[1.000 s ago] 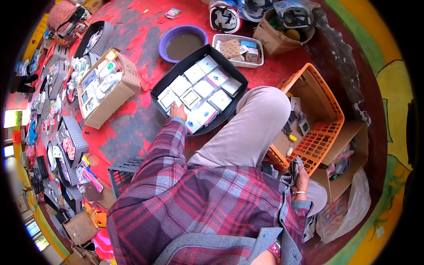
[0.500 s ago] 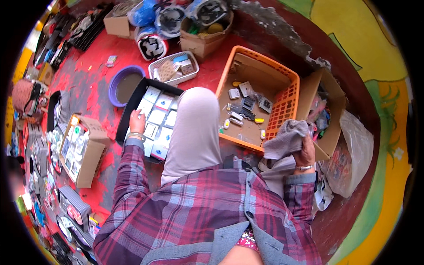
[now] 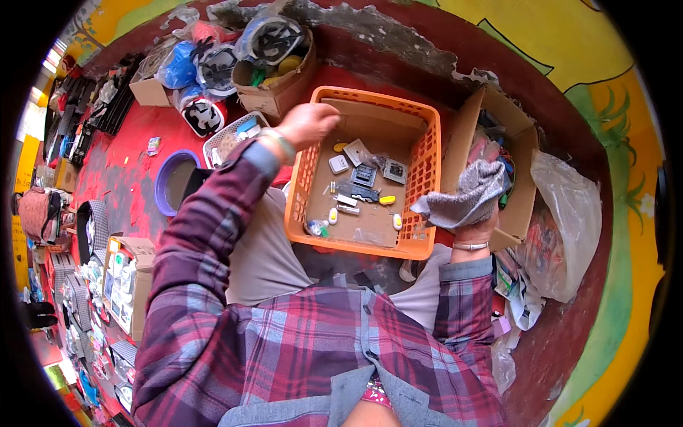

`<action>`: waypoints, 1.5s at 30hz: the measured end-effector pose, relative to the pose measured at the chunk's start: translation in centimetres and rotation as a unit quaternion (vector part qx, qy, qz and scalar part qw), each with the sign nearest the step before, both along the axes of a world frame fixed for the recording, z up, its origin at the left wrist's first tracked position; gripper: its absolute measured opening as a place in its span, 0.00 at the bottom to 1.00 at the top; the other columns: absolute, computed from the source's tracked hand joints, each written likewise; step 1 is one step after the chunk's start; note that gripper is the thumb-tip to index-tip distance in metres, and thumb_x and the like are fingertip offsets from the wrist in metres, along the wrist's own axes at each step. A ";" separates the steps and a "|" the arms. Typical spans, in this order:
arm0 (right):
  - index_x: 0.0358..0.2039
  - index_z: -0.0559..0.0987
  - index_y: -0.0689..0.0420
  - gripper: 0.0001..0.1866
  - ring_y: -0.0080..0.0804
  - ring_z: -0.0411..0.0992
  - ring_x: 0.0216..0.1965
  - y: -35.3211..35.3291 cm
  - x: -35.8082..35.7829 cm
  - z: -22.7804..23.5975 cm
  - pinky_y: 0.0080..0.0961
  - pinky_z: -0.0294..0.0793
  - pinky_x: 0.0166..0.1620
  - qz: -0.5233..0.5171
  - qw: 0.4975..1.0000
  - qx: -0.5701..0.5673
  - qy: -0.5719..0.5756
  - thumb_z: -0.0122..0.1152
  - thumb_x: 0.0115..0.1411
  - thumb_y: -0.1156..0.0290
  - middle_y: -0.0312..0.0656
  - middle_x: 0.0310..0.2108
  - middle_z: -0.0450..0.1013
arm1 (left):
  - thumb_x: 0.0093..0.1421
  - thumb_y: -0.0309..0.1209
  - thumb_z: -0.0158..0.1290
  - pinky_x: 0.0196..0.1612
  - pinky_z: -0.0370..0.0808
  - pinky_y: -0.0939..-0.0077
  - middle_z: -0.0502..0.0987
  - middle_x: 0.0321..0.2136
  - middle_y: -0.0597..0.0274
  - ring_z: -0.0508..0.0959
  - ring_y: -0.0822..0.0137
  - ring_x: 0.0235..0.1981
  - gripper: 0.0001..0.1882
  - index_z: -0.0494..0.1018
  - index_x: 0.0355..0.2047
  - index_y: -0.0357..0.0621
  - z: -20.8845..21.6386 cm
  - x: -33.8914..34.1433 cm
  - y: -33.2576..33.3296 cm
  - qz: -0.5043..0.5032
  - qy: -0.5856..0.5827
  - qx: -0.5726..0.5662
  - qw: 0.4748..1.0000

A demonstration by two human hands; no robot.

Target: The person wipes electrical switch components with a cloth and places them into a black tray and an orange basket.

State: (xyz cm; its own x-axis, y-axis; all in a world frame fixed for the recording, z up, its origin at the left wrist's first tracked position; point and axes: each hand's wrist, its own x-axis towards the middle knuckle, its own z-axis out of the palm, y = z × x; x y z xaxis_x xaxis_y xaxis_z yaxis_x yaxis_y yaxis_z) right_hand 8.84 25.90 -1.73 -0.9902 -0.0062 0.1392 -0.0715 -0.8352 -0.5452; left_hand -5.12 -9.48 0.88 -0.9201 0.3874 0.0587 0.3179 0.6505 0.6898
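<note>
My left hand (image 3: 310, 125) is over the far left rim of an orange plastic basket (image 3: 414, 248). Its fingers are drawn together, and I cannot make out what is between them. My right hand (image 3: 478, 229), beside the basket's right wall, grips a crumpled grey cloth (image 3: 466, 196). Cardboard lines the basket. On it lie a white square switch (image 3: 339, 164), a dark square device (image 3: 364, 175), a grey-framed socket plate (image 3: 395, 171), yellow pieces (image 3: 387, 200), a small white-and-yellow oval item (image 3: 397, 222) and several other small parts.
An open cardboard box (image 3: 525, 203) of mixed items stands right of the basket, next to a clear plastic bag (image 3: 569, 213). Left are a purple basin (image 3: 162, 186) with murky water and a white basket (image 3: 210, 151). Wrapped helmets (image 3: 274, 41) sit at the back.
My left hand has left the black tray of white boxes and moved right to the orange basket. My right hand still holds the cloth. The view has shifted, and my leg has moved.
</note>
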 end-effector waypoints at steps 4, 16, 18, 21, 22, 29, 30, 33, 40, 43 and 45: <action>0.50 0.70 0.50 0.18 0.33 0.69 0.42 1.1 0.4 -0.5 0.32 0.71 0.46 -0.129 0.986 0.077 -0.076 0.44 0.66 0.54 0.37 0.41 0.71 | 0.58 0.38 0.52 0.45 0.75 0.64 0.80 0.35 0.49 0.79 0.54 0.39 0.17 0.78 0.39 0.39 -8.9 -3.7 6.0 -0.018 -0.079 -0.065 0.995; 0.36 0.71 0.52 0.13 0.27 0.58 0.21 0.3 5.1 0.9 0.27 0.58 0.22 -0.179 0.944 -0.100 -0.258 0.52 0.61 0.56 0.35 0.24 0.63 | 0.52 0.36 0.56 0.52 0.71 0.61 0.72 0.50 0.45 0.73 0.47 0.48 0.23 0.72 0.49 0.46 -30.8 -4.9 13.2 0.021 -0.197 -0.219 0.956; 0.39 0.70 0.54 0.13 0.26 0.58 0.21 -0.2 5.2 2.4 0.25 0.57 0.21 -0.184 0.935 -0.100 -0.285 0.53 0.61 0.59 0.34 0.24 0.63 | 0.52 0.35 0.57 0.57 0.66 0.59 0.64 0.58 0.46 0.66 0.46 0.57 0.30 0.66 0.55 0.46 -31.4 -5.7 14.3 0.002 -0.171 -0.230 0.958; 0.42 0.68 0.55 0.16 0.25 0.57 0.20 0.3 5.1 3.2 0.24 0.56 0.21 -0.142 0.945 -0.118 -0.271 0.56 0.60 0.60 0.35 0.24 0.63 | 0.52 0.35 0.57 0.61 0.62 0.58 0.61 0.59 0.46 0.61 0.46 0.61 0.32 0.62 0.58 0.47 -33.2 -7.3 16.1 -0.027 -0.107 -0.269 0.957; 0.43 0.68 0.56 0.17 0.25 0.57 0.19 0.4 5.0 3.4 0.23 0.56 0.21 -0.129 0.947 -0.124 -0.266 0.57 0.60 0.60 0.36 0.24 0.63 | 0.52 0.34 0.56 0.61 0.61 0.58 0.61 0.59 0.46 0.60 0.45 0.61 0.32 0.62 0.58 0.48 -33.8 -7.8 16.6 -0.039 -0.113 -0.275 0.954; 0.41 0.71 0.52 0.18 0.36 0.66 0.28 1.6 5.0 2.7 0.38 0.67 0.34 -0.104 0.929 -0.183 -0.305 0.51 0.62 0.50 0.39 0.26 0.69 | 0.52 0.28 0.52 0.60 0.62 0.57 0.68 0.54 0.48 0.65 0.47 0.58 0.31 0.63 0.59 0.53 -34.2 -9.0 19.3 -0.036 -0.165 -0.320 0.932; 0.41 0.71 0.52 0.18 0.37 0.67 0.29 1.4 4.9 2.9 0.40 0.68 0.35 -0.105 0.923 -0.191 -0.319 0.51 0.62 0.51 0.39 0.27 0.70 | 0.52 0.28 0.52 0.59 0.63 0.58 0.71 0.51 0.48 0.68 0.47 0.56 0.30 0.64 0.58 0.53 -34.3 -9.2 19.3 -0.030 -0.158 -0.317 0.935; 0.42 0.71 0.51 0.16 0.39 0.70 0.33 1.7 4.8 2.4 0.42 0.70 0.40 -0.067 0.930 -0.211 -0.294 0.49 0.63 0.52 0.40 0.30 0.71 | 0.51 0.27 0.51 0.53 0.69 0.60 0.76 0.43 0.47 0.74 0.49 0.48 0.25 0.70 0.53 0.51 -36.1 -9.3 18.4 0.007 -0.156 -0.304 0.940; 0.44 0.73 0.53 0.18 0.34 0.67 0.27 0.9 5.8 1.2 0.36 0.68 0.29 -0.097 0.931 -0.154 -0.317 0.50 0.61 0.53 0.39 0.29 0.71 | 0.53 0.29 0.48 0.41 0.74 0.64 0.79 0.33 0.51 0.79 0.54 0.38 0.10 0.76 0.33 0.41 -37.3 -6.9 12.5 0.228 -0.251 0.144 0.929; 0.42 0.76 0.51 0.16 0.37 0.73 0.34 -1.0 3.6 3.5 0.39 0.74 0.39 -0.179 0.892 -0.181 -0.374 0.44 0.66 0.55 0.38 0.34 0.75 | 0.54 0.30 0.46 0.36 0.76 0.65 0.79 0.33 0.56 0.80 0.57 0.36 0.11 0.74 0.34 0.39 -35.1 -6.0 10.2 0.294 -0.408 0.392 0.770; 0.43 0.75 0.51 0.17 0.39 0.73 0.37 -0.6 3.7 2.2 0.39 0.73 0.42 -0.084 0.953 -0.132 -0.259 0.44 0.66 0.54 0.39 0.38 0.73 | 0.55 0.31 0.45 0.34 0.77 0.63 0.79 0.35 0.55 0.80 0.56 0.36 0.12 0.73 0.36 0.39 -27.3 -4.1 10.9 0.323 -0.484 0.537 0.610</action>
State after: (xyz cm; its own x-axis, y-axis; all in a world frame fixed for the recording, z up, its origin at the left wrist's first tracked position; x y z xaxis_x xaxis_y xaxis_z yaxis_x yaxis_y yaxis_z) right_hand 12.51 25.32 0.48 -0.9108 0.1261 -0.3931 0.0052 -0.9487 -0.3162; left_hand -9.25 1.44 -26.40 -0.6652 0.1409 -0.7332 -0.6604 -0.5694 0.4897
